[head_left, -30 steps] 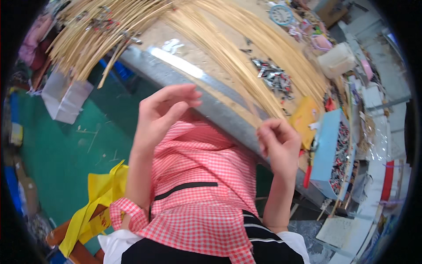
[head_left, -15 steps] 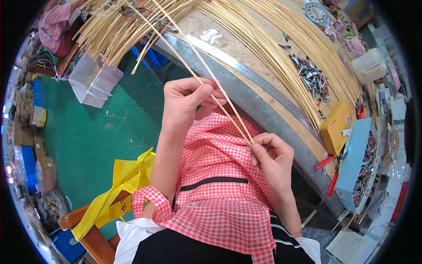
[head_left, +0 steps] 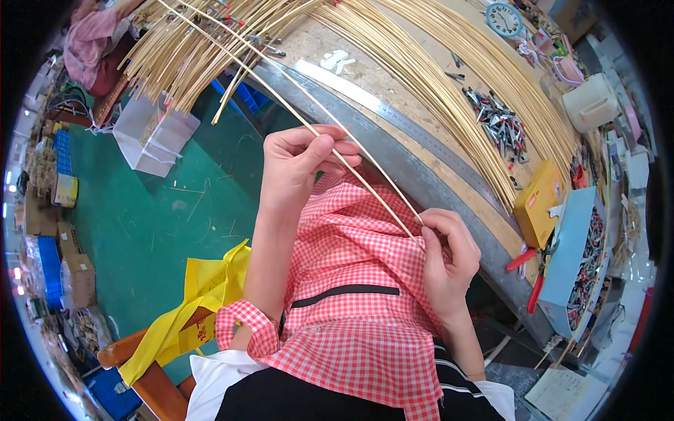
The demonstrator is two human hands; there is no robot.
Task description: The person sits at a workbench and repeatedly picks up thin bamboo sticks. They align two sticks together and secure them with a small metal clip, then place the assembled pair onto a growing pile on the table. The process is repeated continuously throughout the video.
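Note:
Two long, thin pale bamboo strips (head_left: 379, 200) slant across in front of my checked apron, from the far left down toward the right. My left hand (head_left: 302, 154) is closed in a pinch, its thumb pressing one strip against the fingers while the other strip passes over the fingertips. My right hand (head_left: 449, 249) pinches the near end of the right-hand strip between thumb and fingertips. The near end of the other strip lies a little lower, close to my right thumb; whether it touches cannot be made out.
Bundles of bamboo strips (head_left: 421, 91) cover the workbench, with a steel ruler (head_left: 393, 116) along its edge. Small clips (head_left: 498, 123) lie piled beside them. A blue box (head_left: 562, 281) of clips, a yellow box (head_left: 537, 207) and red-handled pliers (head_left: 535, 291) stand at right. A wooden chair (head_left: 158, 389) is at left.
My right hand has shifted slightly right, and the near ends of the two strips, together before, are now apart. Their far parts have swung left. My left hand stays nearly in place.

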